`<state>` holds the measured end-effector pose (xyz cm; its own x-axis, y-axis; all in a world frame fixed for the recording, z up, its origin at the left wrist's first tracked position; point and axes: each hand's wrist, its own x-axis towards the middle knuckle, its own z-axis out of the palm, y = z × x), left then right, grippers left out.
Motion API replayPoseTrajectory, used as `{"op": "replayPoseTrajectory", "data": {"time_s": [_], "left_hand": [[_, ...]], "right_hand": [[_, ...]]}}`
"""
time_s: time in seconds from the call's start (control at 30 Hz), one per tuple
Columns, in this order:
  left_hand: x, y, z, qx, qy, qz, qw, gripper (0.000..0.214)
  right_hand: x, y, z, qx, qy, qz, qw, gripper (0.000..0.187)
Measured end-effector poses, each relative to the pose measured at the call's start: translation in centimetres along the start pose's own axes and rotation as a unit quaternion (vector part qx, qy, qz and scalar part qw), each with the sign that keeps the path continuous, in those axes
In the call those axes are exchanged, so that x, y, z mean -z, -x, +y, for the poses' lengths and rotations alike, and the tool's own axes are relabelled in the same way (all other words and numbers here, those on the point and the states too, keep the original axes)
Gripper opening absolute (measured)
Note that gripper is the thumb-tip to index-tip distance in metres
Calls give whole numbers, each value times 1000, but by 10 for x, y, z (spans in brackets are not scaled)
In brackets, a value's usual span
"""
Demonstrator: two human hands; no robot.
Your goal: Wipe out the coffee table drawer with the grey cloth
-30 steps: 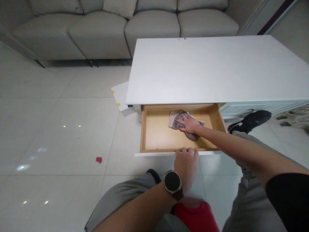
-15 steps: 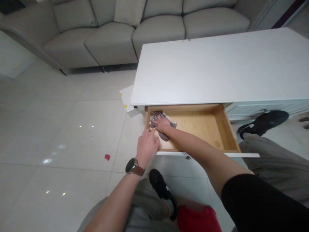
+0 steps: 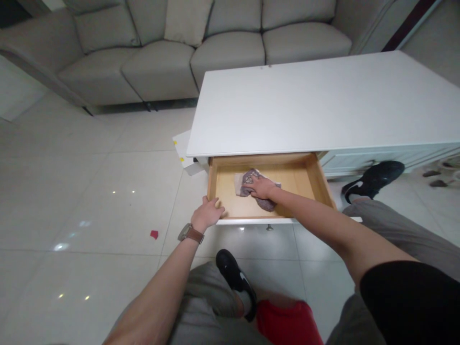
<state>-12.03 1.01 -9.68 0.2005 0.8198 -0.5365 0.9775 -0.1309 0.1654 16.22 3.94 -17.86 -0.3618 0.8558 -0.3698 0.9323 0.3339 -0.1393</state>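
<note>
Inside the pulled-out wooden drawer, a crumpled grey-brown patterned cloth lies against the bottom, a little left of the middle. My right hand presses down on it, fingers pointing left and gripping part of the fabric. At the drawer's front left corner, my left hand holds the edge, with fingertips hooked over the rim. A watch with a brown strap is on the left wrist. The drawer's small dark knob shows below its white front.
The drawer belongs to a white low table. Behind it stands a grey sofa. A white box sits by the table's left end. On the tiled floor are a red scrap and, between my legs, a red object.
My right hand has slid the cloth rightward, from the drawer's left corner toward its middle. The left hand now grips the front left corner with its fingers more spread.
</note>
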Motion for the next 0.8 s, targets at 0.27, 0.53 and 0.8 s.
{"op": "replayPoseTrajectory", "data": {"time_s": [0.27, 0.53, 0.8], "left_hand": [[-1, 2, -1, -5, 4, 18, 1000, 57], [-3, 2, 0, -14, -11, 39, 999, 49], [-2, 5, 0, -9, -15, 63, 998, 53]], "right_hand": [[-18, 98, 116, -227, 56, -34, 972, 71], [-34, 122, 107, -65, 56, -47, 995, 69], [-29, 100, 74, 103, 95, -32, 990, 61]]}}
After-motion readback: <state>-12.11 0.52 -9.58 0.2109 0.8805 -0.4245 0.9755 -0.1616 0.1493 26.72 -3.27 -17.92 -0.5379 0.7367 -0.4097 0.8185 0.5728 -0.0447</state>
